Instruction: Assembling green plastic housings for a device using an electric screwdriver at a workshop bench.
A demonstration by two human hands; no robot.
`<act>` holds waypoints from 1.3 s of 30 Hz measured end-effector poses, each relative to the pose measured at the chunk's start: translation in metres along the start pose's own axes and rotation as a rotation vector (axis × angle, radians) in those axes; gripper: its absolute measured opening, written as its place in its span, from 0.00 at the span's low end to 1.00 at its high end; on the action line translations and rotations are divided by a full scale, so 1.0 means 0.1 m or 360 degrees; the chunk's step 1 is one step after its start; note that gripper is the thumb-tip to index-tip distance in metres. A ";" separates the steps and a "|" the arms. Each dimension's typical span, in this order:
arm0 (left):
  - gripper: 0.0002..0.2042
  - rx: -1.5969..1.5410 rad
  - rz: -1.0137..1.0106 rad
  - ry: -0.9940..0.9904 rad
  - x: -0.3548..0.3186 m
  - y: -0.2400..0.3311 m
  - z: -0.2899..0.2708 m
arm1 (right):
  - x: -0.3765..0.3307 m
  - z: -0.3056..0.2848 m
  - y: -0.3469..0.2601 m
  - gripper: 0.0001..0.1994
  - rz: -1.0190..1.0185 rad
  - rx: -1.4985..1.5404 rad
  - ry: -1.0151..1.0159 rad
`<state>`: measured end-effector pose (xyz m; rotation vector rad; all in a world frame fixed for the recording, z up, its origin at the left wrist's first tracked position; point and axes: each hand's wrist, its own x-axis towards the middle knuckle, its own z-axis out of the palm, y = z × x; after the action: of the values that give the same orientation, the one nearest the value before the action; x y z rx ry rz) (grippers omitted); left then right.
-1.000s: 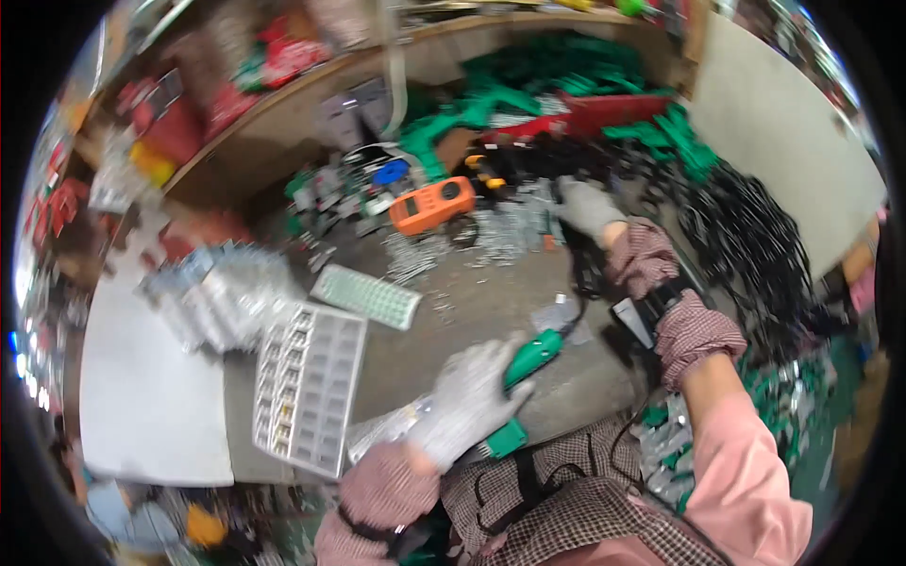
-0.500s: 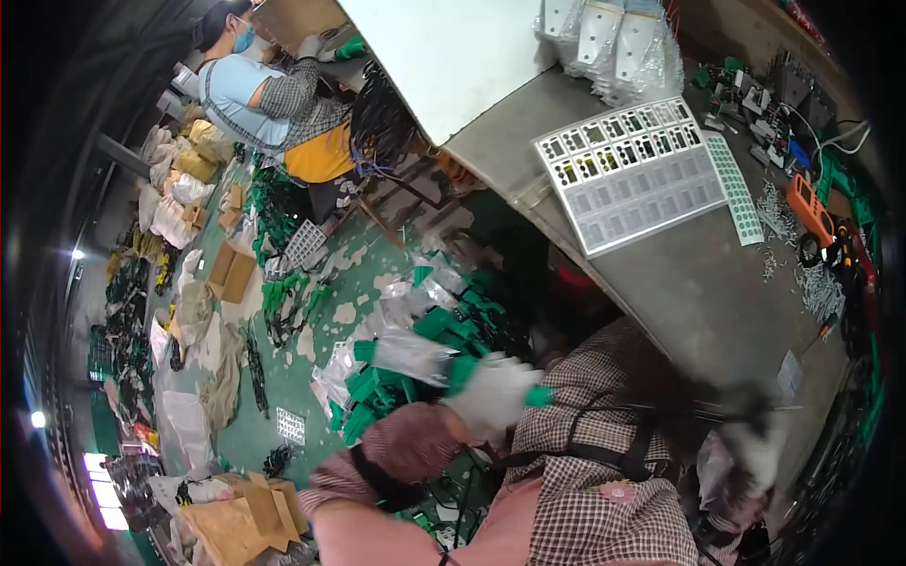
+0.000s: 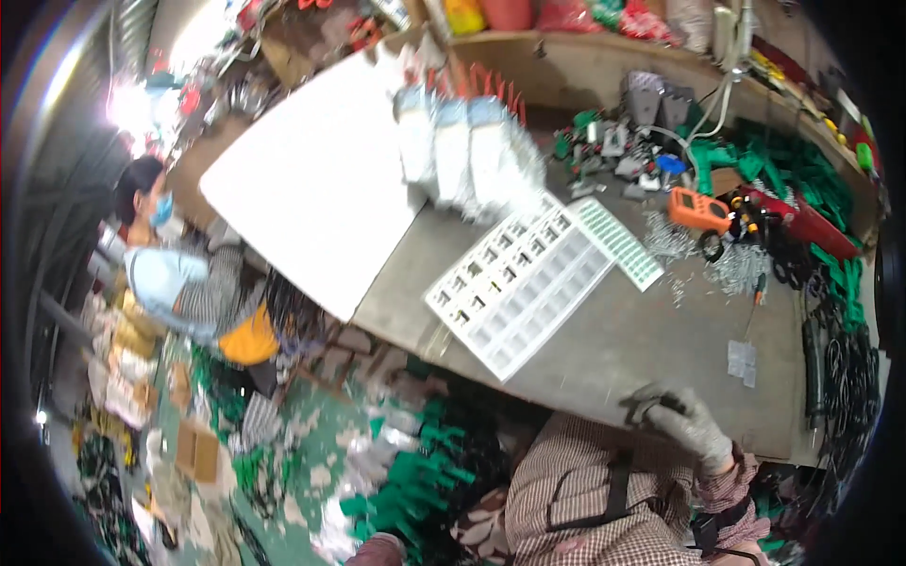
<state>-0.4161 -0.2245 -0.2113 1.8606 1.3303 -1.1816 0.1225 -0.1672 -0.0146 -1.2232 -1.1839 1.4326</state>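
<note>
My right hand [image 3: 687, 424], in a pale grey glove with dark, worn-looking fingers, hovers at the near edge of the grey worktable [image 3: 585, 377]. Its fingers are bent but apart, and I make out nothing held in them. Of my left arm only a bit of pinkish sleeve [image 3: 377, 549] shows at the lower edge; that hand is out of sight. Beside that sleeve, a pile of green plastic-handled pieces [image 3: 411, 491] lies on the floor. Farther up the table are a white sheet of rectangular labels [image 3: 543, 302] and a strip of green stickers [image 3: 618, 245].
Bagged pale parts [image 3: 462, 156] stand beside a white board [image 3: 311, 189]. An orange meter [image 3: 698, 209], loose screws [image 3: 736, 269] and a small clear packet [image 3: 742, 362] lie on the right. Black cables [image 3: 830, 377] hang there. A masked co-worker [image 3: 179, 274] sits at far left.
The view has swung up and right toward the table. My left hand, earlier gripping a green piece with a black cable, has left the picture. My right hand now shows over the table edge.
</note>
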 end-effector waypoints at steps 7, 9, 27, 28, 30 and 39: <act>0.21 -0.1857 0.1149 0.2012 -0.51 0.30 -4.69 | -0.06 -0.06 -0.06 0.16 0.0007 -0.0008 -0.0122; 0.28 -0.1066 0.0511 0.2798 -0.29 0.24 -5.67 | -0.07 -0.04 -0.10 0.17 0.0066 -0.0117 -0.0188; 0.28 0.0702 0.1688 0.1754 -0.51 2.83 -3.84 | -0.15 -2.50 -0.34 0.17 -0.0002 -0.1952 0.0791; 0.36 0.0509 0.1414 0.1303 -0.38 2.90 -3.64 | 0.00 -2.59 -0.40 0.17 -0.0094 -0.1688 0.1189; 0.36 0.0409 0.1628 0.1332 -0.72 3.04 -3.79 | -0.01 -2.97 -0.17 0.17 -0.0247 -0.1852 0.1516; 0.21 0.0904 0.1781 0.1741 -0.62 3.84 -3.59 | 0.05 -2.33 -0.46 0.15 -0.0311 -0.1762 0.1286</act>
<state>0.0557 -0.0906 -0.0113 3.1541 0.0436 0.1725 0.3545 -0.1282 0.0169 -2.0450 -1.4244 -0.0593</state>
